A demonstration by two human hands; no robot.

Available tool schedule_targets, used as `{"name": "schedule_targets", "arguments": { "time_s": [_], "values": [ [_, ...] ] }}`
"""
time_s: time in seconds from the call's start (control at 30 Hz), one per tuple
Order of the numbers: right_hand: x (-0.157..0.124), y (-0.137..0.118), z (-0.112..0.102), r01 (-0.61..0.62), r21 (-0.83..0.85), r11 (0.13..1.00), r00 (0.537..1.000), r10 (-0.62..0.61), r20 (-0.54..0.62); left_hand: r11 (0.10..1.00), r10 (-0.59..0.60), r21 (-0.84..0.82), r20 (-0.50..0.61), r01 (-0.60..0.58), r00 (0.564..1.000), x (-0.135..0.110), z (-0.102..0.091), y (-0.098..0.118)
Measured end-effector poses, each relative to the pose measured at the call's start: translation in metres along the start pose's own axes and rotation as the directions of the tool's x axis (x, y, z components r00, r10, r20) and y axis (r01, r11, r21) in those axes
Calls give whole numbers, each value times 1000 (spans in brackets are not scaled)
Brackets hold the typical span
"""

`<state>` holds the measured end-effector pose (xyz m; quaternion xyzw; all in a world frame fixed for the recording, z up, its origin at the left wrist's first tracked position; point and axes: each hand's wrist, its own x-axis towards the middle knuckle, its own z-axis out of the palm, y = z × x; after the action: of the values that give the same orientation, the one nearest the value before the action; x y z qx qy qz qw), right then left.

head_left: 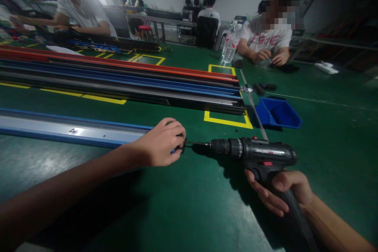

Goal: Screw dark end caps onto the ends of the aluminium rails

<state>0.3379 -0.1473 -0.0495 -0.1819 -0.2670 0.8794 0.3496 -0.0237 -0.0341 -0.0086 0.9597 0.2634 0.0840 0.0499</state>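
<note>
Your right hand (pixel 280 193) was wrapped round the grip of the black cordless drill (pixel 260 153), fingers clamped on the handle, index finger lying forward near the trigger zone. The drill lay near horizontal, low over the green worktop (pixel 191 212), bit pointing left, prob. so the bit lined up w/ the end face of the rail.

Your left hand (pixel 162 145) sat at the near end of the blue aluminium rail (pixel 73 130), fingers curled together and pinched right at the bit tip (pixel 189 143). Something small and dark showed between the fingertips; couldn't tell if it was a screw or an end piece. The pinch looked like it steadied that part against the rail end and guided the bit onto it. The rail itself lay flat on the worktop, running off to the left edge.

Behind it, well apart, a stack of long rails (pixel 132 82) in orange, blue and black lay side by side across the yellow floor-style markings (pixel 227 120), ends roughly flush. A blue parts bin (pixel 277 114) sat just right of that stack, within your reach, likely for fasteners, contents not visible. A water bottle (pixel 229 45) stood farther back near a seated person in a white shirt (pixel 268 39), whose hands rested on the worktop. Other ppl sat in the far background.
</note>
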Motion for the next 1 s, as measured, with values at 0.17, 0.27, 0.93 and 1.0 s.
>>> {"name": "schedule_targets", "arguments": {
  "time_s": [0.17,0.27,0.93,1.0],
  "values": [
    [-2,-1,1,-31,0,1000,999,31,-7,998,-44,37,-12,44,999,-2,5,5],
    [-2,-1,1,-42,6,999,999,42,-11,998,-61,14,-6,61,998,-2,6,7],
    [-4,0,-7,-37,88,995,995,28,99,849,-255,-523,-279,76,926,-2,-14,18],
    [-4,1,-7,-30,101,994,992,18,122,802,-309,-592,-289,85,906,-1,-14,19]
  ]
}}
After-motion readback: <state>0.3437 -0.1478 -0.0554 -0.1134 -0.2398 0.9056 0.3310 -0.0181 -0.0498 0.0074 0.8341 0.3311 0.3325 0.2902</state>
